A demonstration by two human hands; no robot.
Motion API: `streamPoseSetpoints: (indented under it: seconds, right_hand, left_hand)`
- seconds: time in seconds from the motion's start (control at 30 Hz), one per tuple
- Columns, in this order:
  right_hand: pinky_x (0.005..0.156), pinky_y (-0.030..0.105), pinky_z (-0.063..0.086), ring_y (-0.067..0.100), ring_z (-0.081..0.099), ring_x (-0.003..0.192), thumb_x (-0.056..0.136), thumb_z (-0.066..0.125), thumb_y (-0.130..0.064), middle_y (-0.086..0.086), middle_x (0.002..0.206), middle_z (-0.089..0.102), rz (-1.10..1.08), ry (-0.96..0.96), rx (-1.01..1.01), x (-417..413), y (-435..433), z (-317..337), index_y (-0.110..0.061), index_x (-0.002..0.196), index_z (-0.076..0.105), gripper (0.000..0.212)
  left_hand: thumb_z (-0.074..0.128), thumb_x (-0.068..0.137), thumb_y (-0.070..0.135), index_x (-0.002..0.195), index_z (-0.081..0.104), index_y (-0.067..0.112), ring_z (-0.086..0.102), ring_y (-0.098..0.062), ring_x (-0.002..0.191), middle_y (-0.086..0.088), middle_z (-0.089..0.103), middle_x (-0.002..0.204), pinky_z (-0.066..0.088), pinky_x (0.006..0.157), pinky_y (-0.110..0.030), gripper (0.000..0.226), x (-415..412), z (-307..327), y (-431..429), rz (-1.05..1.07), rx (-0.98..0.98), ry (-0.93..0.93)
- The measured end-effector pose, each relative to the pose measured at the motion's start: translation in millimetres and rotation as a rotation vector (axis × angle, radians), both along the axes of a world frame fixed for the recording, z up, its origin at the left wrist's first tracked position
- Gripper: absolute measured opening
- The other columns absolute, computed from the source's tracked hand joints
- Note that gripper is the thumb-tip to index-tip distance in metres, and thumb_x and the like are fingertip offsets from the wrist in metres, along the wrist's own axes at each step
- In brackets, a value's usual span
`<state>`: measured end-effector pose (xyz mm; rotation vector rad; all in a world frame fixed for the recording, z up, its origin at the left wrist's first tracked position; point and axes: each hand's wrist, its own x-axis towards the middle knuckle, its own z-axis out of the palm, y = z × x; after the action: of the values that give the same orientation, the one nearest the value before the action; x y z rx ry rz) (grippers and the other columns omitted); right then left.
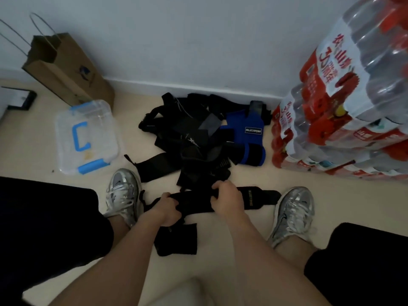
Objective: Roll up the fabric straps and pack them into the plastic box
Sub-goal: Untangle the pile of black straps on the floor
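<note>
**Floor lot: fabric straps, plastic box, two hands at work**

1. Dark framed flat item (21, 99), far left, on the beige floor (220, 226). What it is cannot be told.
2. Brown paper bag (66, 71) with wire-thin handles, leaning against the white wall (198, 40).
3. Plastic box (86, 135), clear, with a blue handle on the lid and blue latches at both ends. It stands just in front of the bag, well apart from the hands and left of the pile. Its lid is on, and no straps show through it.
4. Left shoe (123, 191), silver, laced, flat on the floor beside a stray black strap end.
5. Left hand (164, 209), fingers curled round the left part of the black strap (194, 203), with thin cords trailing out beside it.
6. Loose black piece (176, 239), flat on the floor just below the left hand, between the forearms.
7. Pile of straps (194, 138), mostly black and tangled, against the skirting board beyond the hands.
8. Right hand (227, 198), fingers curled over the middle of the same black strap. The hands sit near each other but apart, with a short stretch of strap between them. The strap's lettered end runs out toward the right shoe (293, 215).
9. Blue strap (247, 133) with a small label, on the right edge of the pile.
10. Shrink-wrapped packs of water bottles (342, 107), red and white wrap, stacked at far right against the wall.
</note>
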<state>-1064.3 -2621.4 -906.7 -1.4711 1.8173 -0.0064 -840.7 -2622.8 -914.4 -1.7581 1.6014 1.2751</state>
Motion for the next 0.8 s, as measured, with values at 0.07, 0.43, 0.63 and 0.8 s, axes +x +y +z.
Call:
streamPoseSetpoints:
  seconds: [0.07,0.43,0.63,0.8]
  right_hand:
    - [0.107,0.041,0.050,0.025,0.059,0.125,0.093,0.081,-0.032,0.004,0.136,0.054,0.014,0.080,-0.012,7,4,-7,-0.023,0.137,0.064,0.047]
    - [0.095,0.042,0.043,0.026,0.066,0.089,0.094,0.067,-0.034,-0.003,0.085,0.065,0.270,0.169,0.105,48,11,-19,-0.020,0.090,0.061,0.015]
    - [0.094,0.039,0.058,0.032,0.068,0.115,0.098,0.070,-0.021,0.009,0.116,0.069,0.374,-0.030,0.246,50,8,-3,-0.012,0.124,0.070,0.028]
    - [0.075,0.034,0.056,0.022,0.068,0.091,0.085,0.074,-0.014,0.004,0.093,0.069,0.255,-0.123,0.249,26,-15,41,-0.014,0.083,0.067,0.008]
  left_hand:
    - [0.059,0.107,0.030,0.138,0.064,0.006,0.028,-0.035,0.158,-0.016,0.008,0.174,0.030,0.120,-0.027,0.039,9,-6,4,0.059,-0.005,0.040]
    - [0.069,0.102,0.028,0.084,0.067,0.018,0.014,-0.016,0.165,-0.006,0.026,0.176,0.032,0.110,-0.022,0.021,21,2,22,0.094,-0.072,0.155]
    - [0.070,0.097,0.026,0.111,0.077,0.015,0.069,-0.026,0.121,-0.004,0.073,0.133,0.056,0.096,-0.035,0.020,18,10,32,0.251,-0.112,0.251]
    - [0.065,0.088,0.044,0.090,0.075,0.007,0.066,-0.023,0.094,-0.005,0.067,0.108,0.050,0.076,-0.034,0.038,7,38,31,0.275,-0.360,0.216]
